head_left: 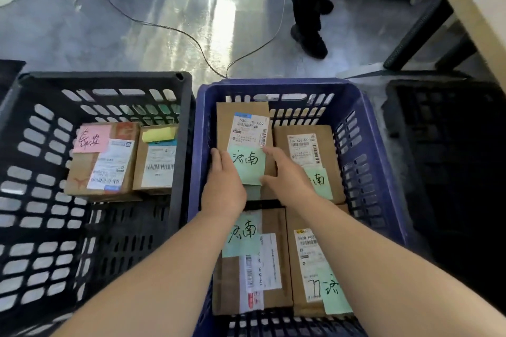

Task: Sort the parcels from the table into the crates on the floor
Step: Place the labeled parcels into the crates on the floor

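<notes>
Both my hands reach into the blue crate [364, 128] on the floor. A brown cardboard parcel [243, 117] with a white shipping label and a green handwritten note lies at the crate's far left. My left hand [223, 186] grips its left edge and my right hand [287, 175] grips its right edge. Three more brown parcels with green notes lie in the same crate: one at the far right [309, 145], one near left [271, 262], one near right [309, 268].
A black crate [35, 145] on the left holds a parcel with a pink note [104, 159] and a parcel with a yellow note [157, 159]. Another dark crate [443, 145] stands to the right under a table edge [476, 8]. A person's legs [309, 8] and cables [169, 27] are on the floor beyond.
</notes>
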### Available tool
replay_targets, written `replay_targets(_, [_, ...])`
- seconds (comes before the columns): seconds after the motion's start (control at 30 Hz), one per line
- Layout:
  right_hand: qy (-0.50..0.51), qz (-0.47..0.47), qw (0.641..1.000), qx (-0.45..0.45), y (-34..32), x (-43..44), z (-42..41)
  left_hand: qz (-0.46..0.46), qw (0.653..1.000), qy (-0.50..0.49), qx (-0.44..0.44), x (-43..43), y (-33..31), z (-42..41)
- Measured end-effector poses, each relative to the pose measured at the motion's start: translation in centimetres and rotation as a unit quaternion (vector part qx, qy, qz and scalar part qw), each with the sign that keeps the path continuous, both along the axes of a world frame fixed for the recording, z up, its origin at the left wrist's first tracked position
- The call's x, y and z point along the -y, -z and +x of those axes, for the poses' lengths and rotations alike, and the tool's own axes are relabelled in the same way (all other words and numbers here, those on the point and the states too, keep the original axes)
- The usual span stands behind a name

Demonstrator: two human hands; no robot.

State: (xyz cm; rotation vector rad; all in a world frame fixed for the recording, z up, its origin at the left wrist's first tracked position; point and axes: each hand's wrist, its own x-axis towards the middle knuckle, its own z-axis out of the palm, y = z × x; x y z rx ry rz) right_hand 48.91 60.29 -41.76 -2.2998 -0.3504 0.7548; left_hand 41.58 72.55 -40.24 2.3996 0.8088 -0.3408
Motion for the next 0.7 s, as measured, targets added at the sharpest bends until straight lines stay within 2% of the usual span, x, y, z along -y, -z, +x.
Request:
replay_targets(0.17, [-0.025,-0.021,0.999,0.014,-0.5,-0.7,0.3,0.089,0.996,0.028,-0.014,0.5,0.3,0.0])
replay_targets(0.3, [-0.063,-0.074,0.994,0.041,-2.3,-0.5,-0.8,0.094,0.993,0.067,-0.02,0.8,-1.4,-1.6])
replay_targets(0.57, [-0.137,-0.186,0.964,0.131,-9.8,5.6,-7.9,0.101,0.987,0.126,-0.026,4.2,-8.9,-7.6])
replay_targets(0.7, [-0.144,-0.206,0.948,0.198,-14.9,8.5,-11.1,0.126,0.979,0.159,-0.017,7.9,-13.4,-10.5])
